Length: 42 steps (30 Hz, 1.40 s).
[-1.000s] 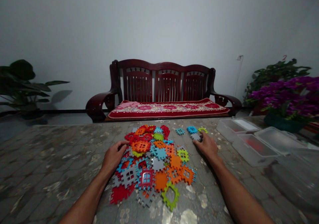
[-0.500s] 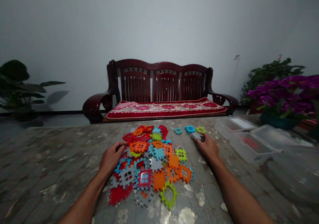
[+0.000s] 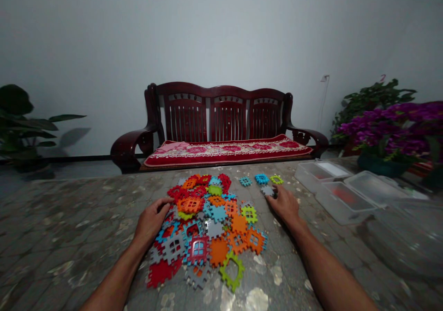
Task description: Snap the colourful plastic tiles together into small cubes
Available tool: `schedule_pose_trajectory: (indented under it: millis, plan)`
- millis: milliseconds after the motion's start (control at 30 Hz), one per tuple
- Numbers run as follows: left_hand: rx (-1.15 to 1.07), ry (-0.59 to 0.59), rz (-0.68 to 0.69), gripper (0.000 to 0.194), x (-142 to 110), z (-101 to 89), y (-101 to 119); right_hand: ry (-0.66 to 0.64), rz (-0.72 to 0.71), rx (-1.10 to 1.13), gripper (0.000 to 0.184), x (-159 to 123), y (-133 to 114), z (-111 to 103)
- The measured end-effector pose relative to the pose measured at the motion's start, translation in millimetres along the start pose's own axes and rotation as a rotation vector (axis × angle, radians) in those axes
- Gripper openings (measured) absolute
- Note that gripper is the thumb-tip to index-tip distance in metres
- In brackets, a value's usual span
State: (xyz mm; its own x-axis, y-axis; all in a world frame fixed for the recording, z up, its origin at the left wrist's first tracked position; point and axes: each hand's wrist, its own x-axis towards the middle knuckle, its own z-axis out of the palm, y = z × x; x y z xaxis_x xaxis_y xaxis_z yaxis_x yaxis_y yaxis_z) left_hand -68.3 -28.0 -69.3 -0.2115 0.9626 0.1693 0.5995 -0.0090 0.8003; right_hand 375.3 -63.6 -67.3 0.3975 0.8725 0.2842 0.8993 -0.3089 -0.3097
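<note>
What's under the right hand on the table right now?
The fingertips of the right hand touch a small grey plastic interlocking tile on the mottled tabletop. The part of the tile beneath the fingers is hidden, and so is whatever lies under the palm.

The one camera rides on the person's head, facing forward and down across the desk point(image 3: 69, 237) from close above its near edge, with the left hand point(image 3: 150, 221) at 7 o'clock and the right hand point(image 3: 282, 205) at 5 o'clock. Its wide view reaches a wooden settee point(image 3: 221, 112) and white wall point(image 3: 221, 29) at 12 o'clock, a potted plant point(image 3: 24, 126) at 9 o'clock, and plastic boxes point(image 3: 342, 195) and purple flowers point(image 3: 387, 131) at 3 o'clock.
</note>
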Motion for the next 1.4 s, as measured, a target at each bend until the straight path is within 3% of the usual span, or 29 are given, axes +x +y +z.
schedule_pose_trajectory:
  millis: [100,233,467,700,867,1067,1233,1400]
  plan:
    - [-0.015,0.005,0.008,0.029,0,0.5,-1,-0.02,-0.032,0.107,0.048,-2,-10,4]
    - [-0.021,0.007,-0.001,0.029,0,0.0,0,0.021,0.075,0.244,0.052,3,-8,7]
    - [0.015,-0.005,0.002,0.031,-1,-2.1,3,0.033,0.157,0.101,0.05,11,16,-3]
    - [0.015,-0.018,0.011,0.033,1,-0.5,-1,0.051,-0.07,0.014,0.033,4,8,-6]
    - [-0.008,-0.016,0.021,0.034,2,1.0,-4,-0.049,-0.279,0.03,0.025,-1,-3,-11]
    - [-0.019,-0.006,0.025,0.032,3,1.9,-7,-0.086,-0.327,0.02,0.025,-5,-14,-7]
    - [-0.014,-0.013,0.031,0.032,2,1.6,-6,-0.071,-0.362,0.162,0.024,-9,-22,-3]
    - [-0.028,-0.009,0.018,0.032,2,2.2,-5,-0.226,-0.429,0.214,0.036,-15,-34,-13]
